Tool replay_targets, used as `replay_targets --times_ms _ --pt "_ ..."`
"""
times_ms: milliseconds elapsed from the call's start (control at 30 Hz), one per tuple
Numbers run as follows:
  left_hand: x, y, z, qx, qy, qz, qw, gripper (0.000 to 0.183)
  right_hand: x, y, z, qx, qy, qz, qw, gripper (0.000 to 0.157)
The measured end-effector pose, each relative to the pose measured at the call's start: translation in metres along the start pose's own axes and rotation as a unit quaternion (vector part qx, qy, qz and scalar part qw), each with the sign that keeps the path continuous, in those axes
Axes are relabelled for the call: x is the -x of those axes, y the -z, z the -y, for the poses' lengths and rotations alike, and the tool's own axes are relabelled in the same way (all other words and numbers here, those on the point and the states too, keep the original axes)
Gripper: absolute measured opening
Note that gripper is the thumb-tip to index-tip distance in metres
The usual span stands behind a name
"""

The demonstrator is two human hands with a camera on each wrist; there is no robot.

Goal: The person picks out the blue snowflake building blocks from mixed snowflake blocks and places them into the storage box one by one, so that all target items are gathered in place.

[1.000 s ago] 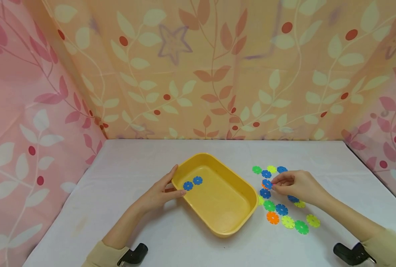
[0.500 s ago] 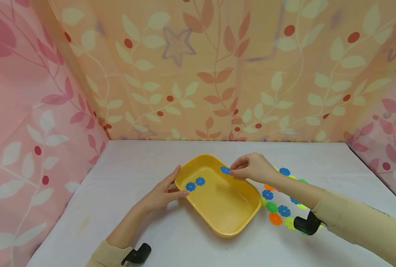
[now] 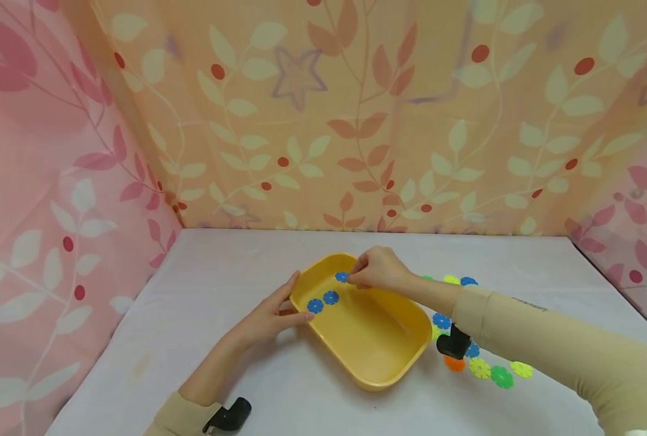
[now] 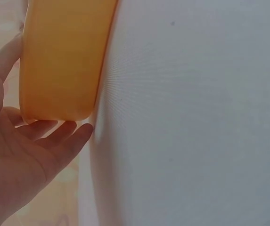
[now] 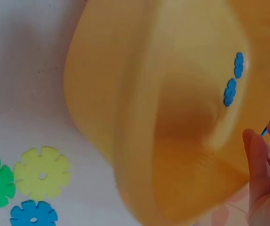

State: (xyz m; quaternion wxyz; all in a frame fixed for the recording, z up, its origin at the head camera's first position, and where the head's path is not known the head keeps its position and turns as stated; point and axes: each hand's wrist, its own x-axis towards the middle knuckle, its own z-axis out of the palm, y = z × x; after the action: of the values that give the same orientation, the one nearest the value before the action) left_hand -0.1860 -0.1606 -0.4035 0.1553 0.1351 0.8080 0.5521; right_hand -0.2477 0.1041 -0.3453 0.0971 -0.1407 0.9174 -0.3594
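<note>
In the head view, my right hand point(image 3: 382, 269) pinches a blue notched plastic disc point(image 3: 341, 277) between thumb and fingertips, over the far part of a yellow basin point(image 3: 375, 339). The right wrist view shows this disc point(image 5: 268, 126) edge-on at the fingertips. Two more blue discs point(image 3: 331, 297) lie side by side on the basin floor near its left end. My left hand point(image 3: 271, 316) holds the basin's left corner, thumb at the near rim and fingers along the outside. The left wrist view has those fingertips point(image 4: 83, 134) touching the basin's outer wall point(image 4: 61, 61).
Right of the basin, several loose discs lie on the white tabletop, among them an orange disc point(image 3: 455, 363), a green disc point(image 3: 501, 376) and a yellow disc point(image 3: 479, 367). My right sleeve point(image 3: 525, 321) covers part of them. A patterned curtain point(image 3: 356, 121) stands behind the table.
My right hand has carried a blue disc leftward from the loose discs to over the basin. My left hand keeps its hold; the head view has shifted slightly.
</note>
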Motion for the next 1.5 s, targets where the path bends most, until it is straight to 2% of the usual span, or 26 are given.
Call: replay_targets --times_ms 333,567,767,1100,1233,1367,1500 --pt "-0.003 -0.003 0.002 0.013 -0.008 0.013 0.9998 0.099 -0.005 -0.019 -0.010 0.105 0.045 -0.010 0.993 0.015" --pt "-0.002 -0.002 0.002 0.013 -0.004 0.010 0.9999 0.100 -0.008 -0.025 -0.007 0.150 0.043 -0.005 0.988 0.016" --pt "0.000 0.000 0.001 -0.012 -0.008 -0.001 0.9999 0.100 -0.010 -0.028 -0.006 0.188 0.054 0.000 0.981 0.015" --pt "0.002 0.001 -0.001 -0.010 -0.002 -0.007 0.9999 0.099 -0.010 -0.032 -0.005 0.183 0.077 -0.016 0.980 0.014" --pt "0.002 0.001 -0.001 -0.003 -0.006 -0.005 1.0000 0.100 -0.010 -0.032 -0.007 0.156 0.077 -0.015 0.985 0.016" --pt "0.001 0.000 0.001 0.002 -0.008 0.000 1.0000 0.100 -0.005 -0.032 -0.009 0.111 0.045 0.002 0.993 0.023" --pt "0.000 -0.001 0.002 -0.003 -0.006 -0.003 1.0000 0.100 0.003 -0.033 -0.010 0.052 -0.008 0.016 0.998 0.033"
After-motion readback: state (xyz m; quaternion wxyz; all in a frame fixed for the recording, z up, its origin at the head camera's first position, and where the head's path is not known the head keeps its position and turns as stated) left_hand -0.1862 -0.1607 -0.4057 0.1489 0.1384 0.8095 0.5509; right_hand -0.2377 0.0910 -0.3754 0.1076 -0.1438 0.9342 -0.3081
